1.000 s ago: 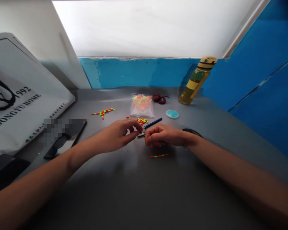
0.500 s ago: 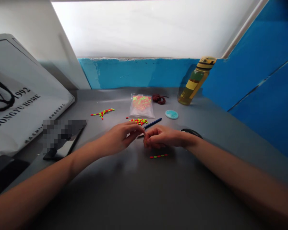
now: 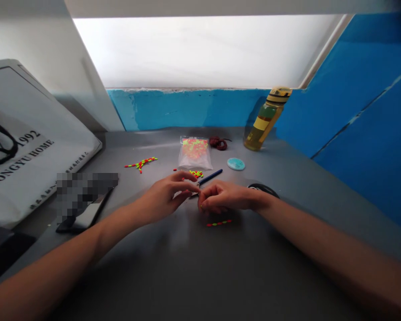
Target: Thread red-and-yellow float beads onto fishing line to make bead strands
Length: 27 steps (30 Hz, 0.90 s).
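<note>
Pinch: our right hand seems to hold a yellow bead; left hand narrow, contents unclear. Let's steady both, clear of the bead row just below.

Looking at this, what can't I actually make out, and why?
In the head view:
Right hand: curled fingers hide whatever it may hold.
Left hand: fingertips too small to tell if they pinch anything.
Blue tool: near end partly behind fingers.
Black coil: partly behind the right wrist.
Bag: cut off by the left edge.
Black slab: pixelated blocks cover much of it.
</note>
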Available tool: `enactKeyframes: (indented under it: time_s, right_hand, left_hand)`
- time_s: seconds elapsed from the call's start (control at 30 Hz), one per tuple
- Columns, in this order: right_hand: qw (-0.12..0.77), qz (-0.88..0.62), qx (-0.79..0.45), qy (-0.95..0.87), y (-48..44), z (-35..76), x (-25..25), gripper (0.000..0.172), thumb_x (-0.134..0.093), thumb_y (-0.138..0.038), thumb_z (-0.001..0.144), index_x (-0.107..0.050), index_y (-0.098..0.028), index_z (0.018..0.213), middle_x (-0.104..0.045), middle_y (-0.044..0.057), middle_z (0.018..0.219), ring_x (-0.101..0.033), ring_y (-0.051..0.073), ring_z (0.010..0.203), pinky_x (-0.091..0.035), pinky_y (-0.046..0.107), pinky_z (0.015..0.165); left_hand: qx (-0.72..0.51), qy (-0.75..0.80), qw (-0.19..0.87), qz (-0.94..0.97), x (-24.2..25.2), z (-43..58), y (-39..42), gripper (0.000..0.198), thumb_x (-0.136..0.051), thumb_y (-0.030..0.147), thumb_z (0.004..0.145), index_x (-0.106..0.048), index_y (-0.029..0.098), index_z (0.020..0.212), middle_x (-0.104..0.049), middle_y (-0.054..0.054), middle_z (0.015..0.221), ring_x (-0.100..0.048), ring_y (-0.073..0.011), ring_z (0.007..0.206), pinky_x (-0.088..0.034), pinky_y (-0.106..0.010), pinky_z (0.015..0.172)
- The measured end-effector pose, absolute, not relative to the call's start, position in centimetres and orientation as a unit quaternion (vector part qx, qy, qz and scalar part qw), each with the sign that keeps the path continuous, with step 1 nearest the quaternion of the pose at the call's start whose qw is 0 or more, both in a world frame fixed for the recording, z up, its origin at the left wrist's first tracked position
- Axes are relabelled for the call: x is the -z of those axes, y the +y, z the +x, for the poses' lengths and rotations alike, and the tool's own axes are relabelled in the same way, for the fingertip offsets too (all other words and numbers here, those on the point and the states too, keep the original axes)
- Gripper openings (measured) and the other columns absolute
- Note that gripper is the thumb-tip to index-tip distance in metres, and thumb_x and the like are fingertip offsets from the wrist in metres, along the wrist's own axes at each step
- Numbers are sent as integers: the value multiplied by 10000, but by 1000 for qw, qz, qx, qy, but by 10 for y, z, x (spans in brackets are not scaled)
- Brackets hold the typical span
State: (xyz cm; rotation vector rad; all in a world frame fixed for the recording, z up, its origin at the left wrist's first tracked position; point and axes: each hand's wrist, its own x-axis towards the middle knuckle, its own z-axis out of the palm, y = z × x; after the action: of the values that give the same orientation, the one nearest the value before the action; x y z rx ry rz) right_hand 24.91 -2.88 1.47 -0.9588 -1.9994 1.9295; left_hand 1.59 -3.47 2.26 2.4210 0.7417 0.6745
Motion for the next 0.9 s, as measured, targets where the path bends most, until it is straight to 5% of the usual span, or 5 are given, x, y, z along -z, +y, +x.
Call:
enactKeyframes:
  time_s: [0.43, 0.57, 0.7, 0.9]
  right_hand:
    - [91, -322, -645, -687, -31, 249, -16, 150, -612, -241, 782, -720, -139, 806, -676, 9, 699, -481, 64, 515, -338, 168, 431]
    - [84, -323, -637, -695, -29, 249, -14, 161, -610, -255, 796, -725, -143, 815, -667, 5, 694, -486, 67, 522, -350, 174, 445]
    - [87, -321, -643, -690, -29, 250, -13, 165, -608, -257, 805, -726, -143, 826, -639, -4, 656, -481, 71, 518, -347, 181, 447]
    - [89, -328, -645, -684, -31, 249, -16, 162, -634, -278, 783, -715, -140, 810, -666, 7, 701, -487, 63, 511, -353, 179, 439]
  left_hand:
    - [-326, 226, 59, 916, -5, 14, -27, 279, -568, 104, 935, -687, 274, 1121, -583, -72, 1358, -572, -232, 1208, -510, -458, 986]
    - [-333, 222, 139, 906, -14, 16, -32, 205, -573, 131, 938, -708, 240, 1046, -625, -82, 1294, -598, -213, 1173, -505, -424, 987]
    - [-273, 288, 307, 865, -26, 18, -38, 195, -541, 172, 950, -691, 196, 1072, -722, -60, 1026, -662, -146, 881, -546, -291, 771]
    - [-204, 294, 359, 862, -32, 21, -40, 181, -535, 147, 925, -696, 170, 1004, -709, -20, 869, -597, -105, 713, -473, -227, 646]
